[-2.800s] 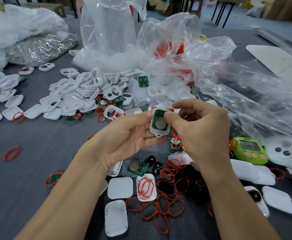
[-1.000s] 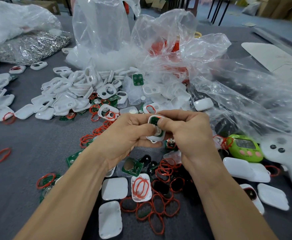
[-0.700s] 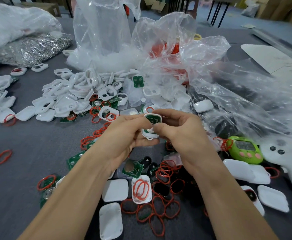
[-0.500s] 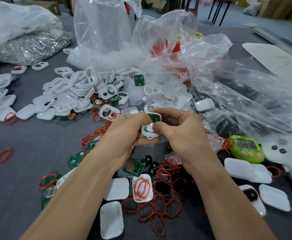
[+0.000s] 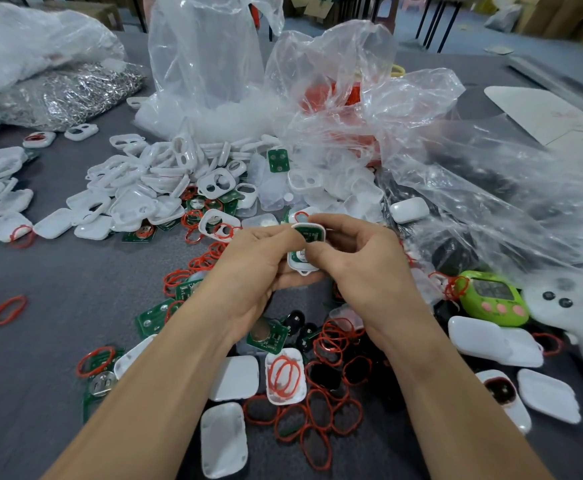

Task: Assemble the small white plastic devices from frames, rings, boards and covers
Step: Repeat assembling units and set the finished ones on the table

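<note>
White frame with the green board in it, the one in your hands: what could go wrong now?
The green board could sit crooked in the white frame if the right hand presses unevenly, so a cover might not close. The frame is only pinched; if the left hand loses its grip, it could drop among the red rings below and get mixed up.

a grey table [image 5: 58, 278] carries a tall clear plastic bag [image 5: 207, 57] standing upright at the back, with a crumpled clear bag [image 5: 490, 209] sprawled to its right. a bag of silvery metal pieces [image 5: 71, 95] lies at far left. toward the right edge, a green egg-shaped handheld toy [image 5: 494, 299] with pink buttons lies just beside a white controller [image 5: 577, 313] with two dark buttons. a white sheet [image 5: 542, 112] lies far back on the right.
</note>
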